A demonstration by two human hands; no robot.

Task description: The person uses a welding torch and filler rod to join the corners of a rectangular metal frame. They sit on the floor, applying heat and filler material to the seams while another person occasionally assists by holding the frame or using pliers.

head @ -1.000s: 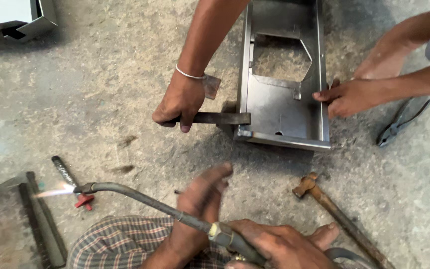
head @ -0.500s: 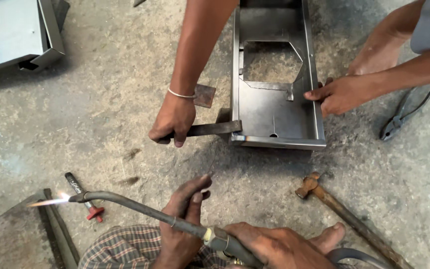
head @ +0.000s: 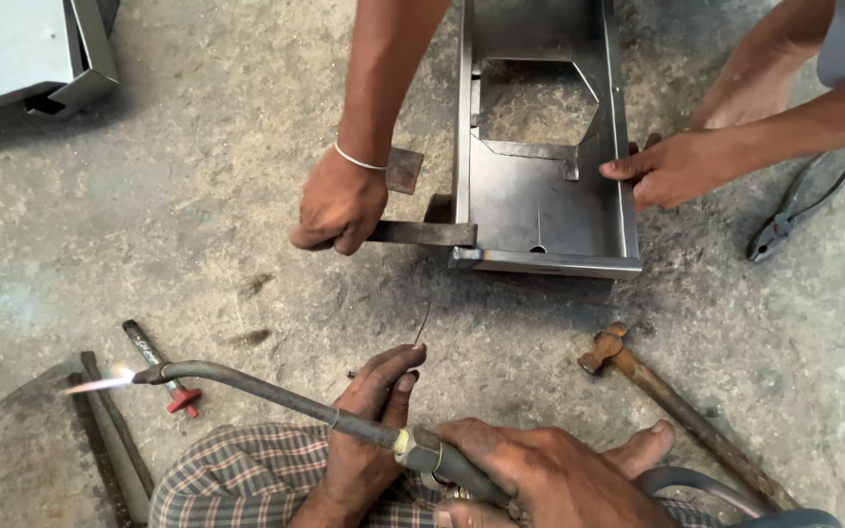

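My right hand [head: 550, 474] grips the handle of a gas torch [head: 276, 396]. Its curved tube runs left to a lit tip, and the flame [head: 95, 383] points left over a dark metal piece [head: 22, 440]. My left hand [head: 374, 420] rests under the tube and pinches a thin wire [head: 423, 323] that sticks up. Beyond, another person's hand [head: 339, 205] presses a flat steel bar [head: 422, 233] against the corner of a grey sheet-metal frame [head: 540, 262]. That person's other hand [head: 672, 168] steadies the frame's right wall.
On the concrete floor lie a rusty hammer [head: 672, 401] at the right, pliers [head: 799, 207] farther right, and a red-tipped tool [head: 163, 370] near the flame. A grey metal box [head: 22, 54] sits at the top left. My checked cloth [head: 237, 479] and foot [head: 643, 448] are below.
The view has drifted slightly, so the frame and the other person's hands sit a little lower. The torch stays lit and pointing left; the bar stays against the frame.
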